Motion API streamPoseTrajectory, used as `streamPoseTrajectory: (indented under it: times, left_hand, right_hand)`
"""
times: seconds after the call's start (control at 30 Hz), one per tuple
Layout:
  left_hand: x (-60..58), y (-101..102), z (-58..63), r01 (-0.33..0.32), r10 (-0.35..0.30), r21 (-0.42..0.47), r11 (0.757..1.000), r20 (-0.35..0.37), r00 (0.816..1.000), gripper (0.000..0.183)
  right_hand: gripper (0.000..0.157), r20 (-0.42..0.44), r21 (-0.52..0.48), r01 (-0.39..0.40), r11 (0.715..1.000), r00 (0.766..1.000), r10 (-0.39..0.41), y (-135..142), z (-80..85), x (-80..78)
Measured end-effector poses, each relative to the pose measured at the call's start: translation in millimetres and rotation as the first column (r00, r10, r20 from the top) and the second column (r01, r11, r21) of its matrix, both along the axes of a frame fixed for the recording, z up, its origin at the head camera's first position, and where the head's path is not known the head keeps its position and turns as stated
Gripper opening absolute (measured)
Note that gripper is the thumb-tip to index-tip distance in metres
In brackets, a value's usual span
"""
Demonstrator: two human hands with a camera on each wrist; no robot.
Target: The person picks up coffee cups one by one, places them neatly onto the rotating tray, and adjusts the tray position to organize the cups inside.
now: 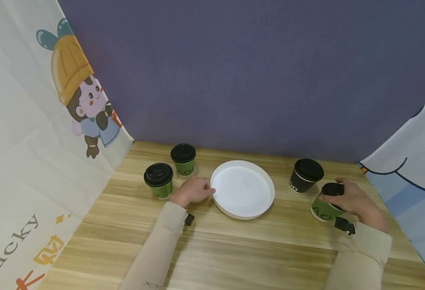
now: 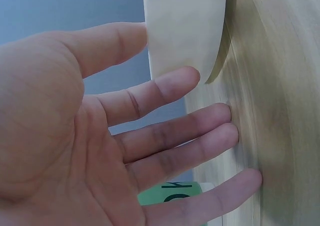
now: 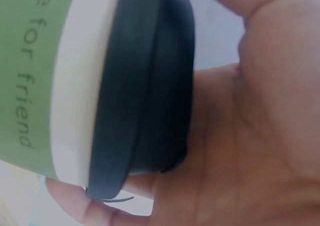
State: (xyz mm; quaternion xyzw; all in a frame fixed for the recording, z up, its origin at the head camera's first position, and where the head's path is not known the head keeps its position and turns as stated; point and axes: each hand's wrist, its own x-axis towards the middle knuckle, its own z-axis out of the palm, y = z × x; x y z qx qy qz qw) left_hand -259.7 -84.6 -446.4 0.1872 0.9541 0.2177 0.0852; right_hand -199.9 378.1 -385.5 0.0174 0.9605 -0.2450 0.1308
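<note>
A round white tray (image 1: 242,189) with a low rim lies on the wooden table. My left hand (image 1: 195,190) holds its left rim; in the left wrist view the thumb (image 2: 117,44) reaches over the rim and the index finger lies along the outer wall, the other fingers (image 2: 182,136) extended toward the table. At the right, my right hand (image 1: 357,201) grips a green paper cup (image 1: 325,210) with a black lid from above, thumb and fingers around the lid. The cup leans slightly. In the right wrist view the lid (image 3: 145,85) sits close to the palm.
Beside the gripped cup stands a black lidded cup (image 1: 305,177). Two green cups with black lids, a nearer one (image 1: 160,185) and a farther one (image 1: 184,162), stand left of the tray. A dark panel (image 1: 252,80) rises behind the table, with printed cloths (image 1: 16,121) at the sides.
</note>
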Motion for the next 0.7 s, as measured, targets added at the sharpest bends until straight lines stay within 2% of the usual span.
streamPoseTrajectory:
  times: [0.2,0.47,0.7]
  left_hand:
    - [0.7,0.6,0.2,-0.007,0.007,-0.014,1.000,0.018,1.000,0.027]
    - [-0.8,0.9,-0.5,-0.003,0.004,-0.027,1.000,0.019,1.000,0.027]
    - [-1.8,0.9,-0.3,-0.007,0.008,-0.027,1.000,0.030,1.000,0.026]
  right_hand:
    - [0.103,-0.036,-0.001,0.035,0.999,0.999,-0.035,-0.8,7.0,4.2]
    - [0.096,-0.157,-0.019,0.041,0.999,0.987,-0.044,-6.8,19.1,7.9]
    - [0.095,-0.162,-0.077,0.054,0.996,0.985,-0.066,-18.3,29.3,11.3]
